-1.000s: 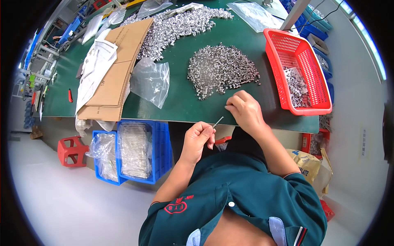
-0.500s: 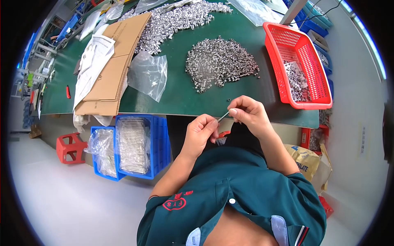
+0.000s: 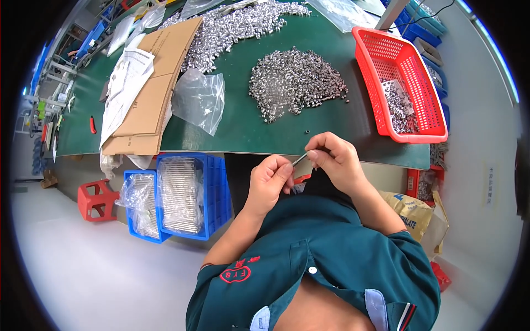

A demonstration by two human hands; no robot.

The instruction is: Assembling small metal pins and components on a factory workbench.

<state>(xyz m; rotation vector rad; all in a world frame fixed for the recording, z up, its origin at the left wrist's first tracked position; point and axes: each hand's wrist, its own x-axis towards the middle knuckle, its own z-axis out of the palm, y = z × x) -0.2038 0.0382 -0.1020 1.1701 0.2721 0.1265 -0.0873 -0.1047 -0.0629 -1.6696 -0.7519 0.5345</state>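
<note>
A thin, dark grey-green rod (image 3: 300,160) slants between my two hands, just off the table's front edge. My left hand (image 3: 268,183) pinches its lower end between thumb and fingers. At the upper end, my right hand (image 3: 338,165) is closed, thumb and fingertips on the rod. Whether a small part sits on the rod under my right fingertips is hidden. One small metal ring (image 3: 307,132) lies alone on the green table (image 3: 237,124), just beyond my right hand. Farther off is a heap of small shiny metal rings (image 3: 298,83). Below my left fingers shows a red piece (image 3: 301,179) of unclear kind.
A red perforated basket (image 3: 381,113) holding metal parts stands at the table's right. Left are a clear plastic bag (image 3: 200,102), flattened cardboard (image 3: 149,105) and another, larger metal-part heap (image 3: 237,27). Blue crates (image 3: 221,193) and a red stool (image 3: 98,201) are at floor level.
Both hands stay at nearly the same place on the rod, with my right fingers shifting slightly down at its upper end. The heaps and basket have not moved.
</note>
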